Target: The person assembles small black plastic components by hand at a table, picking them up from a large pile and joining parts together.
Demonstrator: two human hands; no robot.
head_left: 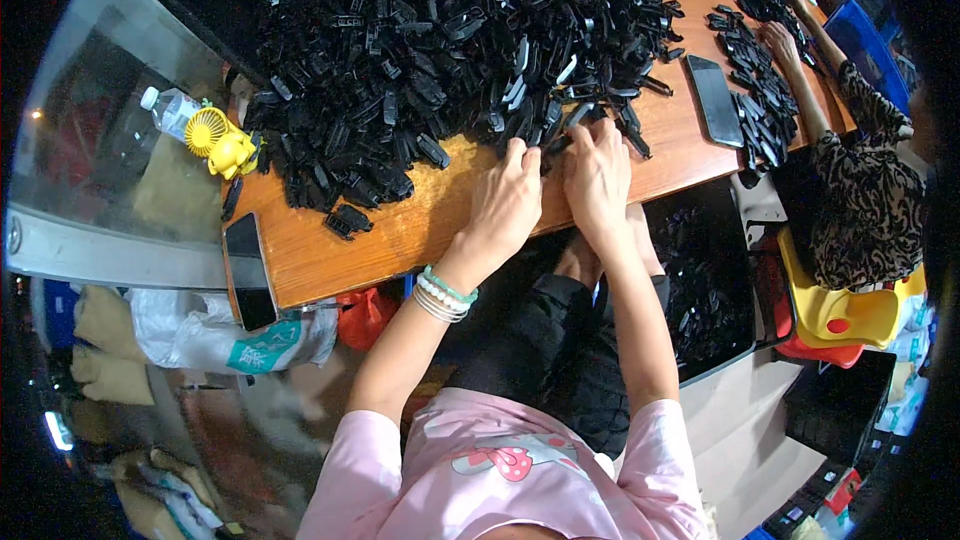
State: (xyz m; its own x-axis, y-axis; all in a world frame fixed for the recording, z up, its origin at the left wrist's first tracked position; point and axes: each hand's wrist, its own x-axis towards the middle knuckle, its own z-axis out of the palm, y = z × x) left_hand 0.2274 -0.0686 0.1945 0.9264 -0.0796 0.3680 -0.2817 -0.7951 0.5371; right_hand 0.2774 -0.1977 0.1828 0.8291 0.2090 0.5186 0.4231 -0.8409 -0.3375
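Black plastic parts [400,70] lie heaped on the bench [300,262], plenty apparently left; others, perhaps done, sit in a box [742,290] below. The left hand [505,190] and right hand [598,185] nearly meet, curled; their hold I cannot tell.

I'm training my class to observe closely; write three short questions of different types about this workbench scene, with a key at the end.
1. Multiple choice: where are the bracelets worn?
A) right wrist
B) left wrist
C) both wrists

2. True or false: the person's left hand and right hand are both at the near side of the large pile of black parts.

3. Fill in: a dark-screened ____ lies on the table between that pile and the smaller heap by the co-worker's hand.

Key:
1. B
2. True
3. phone
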